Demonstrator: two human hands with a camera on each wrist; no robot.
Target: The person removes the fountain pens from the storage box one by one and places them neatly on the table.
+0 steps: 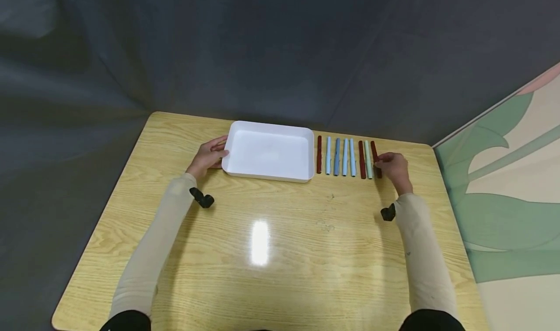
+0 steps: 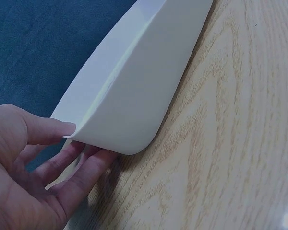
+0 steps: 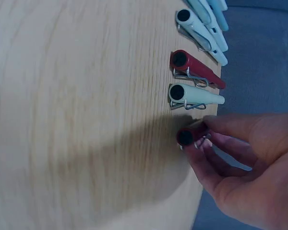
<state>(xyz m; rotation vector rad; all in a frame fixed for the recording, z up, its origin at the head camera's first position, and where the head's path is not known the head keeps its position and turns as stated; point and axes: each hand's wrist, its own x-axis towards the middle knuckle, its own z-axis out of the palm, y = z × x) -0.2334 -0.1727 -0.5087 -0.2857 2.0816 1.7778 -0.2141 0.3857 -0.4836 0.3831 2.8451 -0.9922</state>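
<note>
At the left end of a white tray (image 1: 268, 174), my left hand (image 1: 208, 155) grips the edge. In the left wrist view the thumb lies on the tray's rim and the fingers reach underneath. My right hand (image 1: 393, 169) pinches a dark red pen (image 3: 185, 137) between thumb and fingers. This pen has a black end and a wire clip, and it is the rightmost of a row, tilted slightly. Beside it lie a pale green pen (image 1: 368, 160) and another dark red pen (image 1: 361, 159). Part of the held pen is hidden by the fingers.
Further left in the row are several light blue pens (image 1: 344, 157), a darker blue pen (image 1: 337, 156) and a dark red pen (image 1: 319, 154) close to the tray. Everything lies near the far edge of the wooden table (image 1: 297, 234). A dark curtain (image 1: 280, 54) hangs behind it.
</note>
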